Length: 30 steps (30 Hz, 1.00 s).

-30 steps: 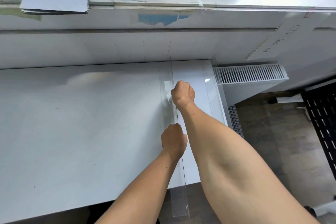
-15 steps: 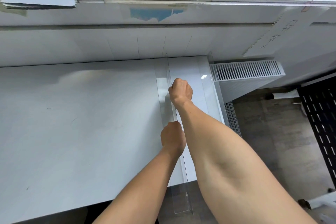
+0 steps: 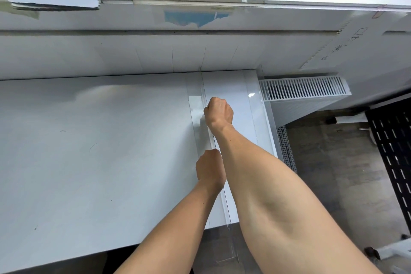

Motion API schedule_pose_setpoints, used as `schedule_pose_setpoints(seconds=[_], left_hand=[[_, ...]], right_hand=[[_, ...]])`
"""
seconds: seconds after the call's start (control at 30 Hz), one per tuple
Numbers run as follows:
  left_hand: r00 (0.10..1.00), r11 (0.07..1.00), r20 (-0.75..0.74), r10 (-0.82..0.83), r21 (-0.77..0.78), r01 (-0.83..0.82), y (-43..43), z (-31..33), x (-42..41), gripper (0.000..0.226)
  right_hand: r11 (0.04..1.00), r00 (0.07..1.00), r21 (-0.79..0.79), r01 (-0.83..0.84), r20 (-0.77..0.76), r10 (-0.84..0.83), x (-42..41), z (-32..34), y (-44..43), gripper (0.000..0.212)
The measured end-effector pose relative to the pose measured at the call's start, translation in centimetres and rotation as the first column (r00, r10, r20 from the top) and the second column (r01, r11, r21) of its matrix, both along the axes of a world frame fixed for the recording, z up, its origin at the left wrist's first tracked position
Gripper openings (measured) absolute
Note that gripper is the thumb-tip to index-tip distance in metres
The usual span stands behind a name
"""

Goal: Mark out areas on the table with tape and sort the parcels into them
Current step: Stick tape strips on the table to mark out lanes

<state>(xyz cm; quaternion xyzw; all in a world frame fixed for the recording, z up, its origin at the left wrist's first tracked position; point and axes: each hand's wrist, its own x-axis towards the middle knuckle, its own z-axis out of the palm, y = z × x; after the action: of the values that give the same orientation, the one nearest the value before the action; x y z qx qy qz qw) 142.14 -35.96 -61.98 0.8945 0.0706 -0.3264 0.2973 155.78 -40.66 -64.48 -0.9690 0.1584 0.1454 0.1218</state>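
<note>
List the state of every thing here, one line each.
Clear tape: laid across the table from back to front, near end hanging past the edge.
Left hand: fist, resting on the tape.
Right hand: fist, on the tape farther along.

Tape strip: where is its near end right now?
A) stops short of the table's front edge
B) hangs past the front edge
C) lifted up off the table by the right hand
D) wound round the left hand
B: the tape runs flat along the table under both fists, and its clear end sticks out past the front edge, nearer than the left hand.
</note>
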Motion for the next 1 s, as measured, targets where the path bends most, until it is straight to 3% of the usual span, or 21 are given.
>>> schedule_pose_setpoints(seconds=[0.37,1.0], left_hand=[[0.999,0.999,-0.028,0.045,0.011,-0.045,0.18,0.16,0.22,0.033],[0.999,0.999,-0.029,0.030,0.029,-0.030,-0.09,0.08,0.22,0.032]], right_hand=[[1.000,1.000,0.008,0.009,0.009,-0.009,-0.16,-0.35,0.34,0.035],[1.000,1.000,-0.007,0.024,-0.004,-0.024,-0.04,-0.60,0.03,0.035]])
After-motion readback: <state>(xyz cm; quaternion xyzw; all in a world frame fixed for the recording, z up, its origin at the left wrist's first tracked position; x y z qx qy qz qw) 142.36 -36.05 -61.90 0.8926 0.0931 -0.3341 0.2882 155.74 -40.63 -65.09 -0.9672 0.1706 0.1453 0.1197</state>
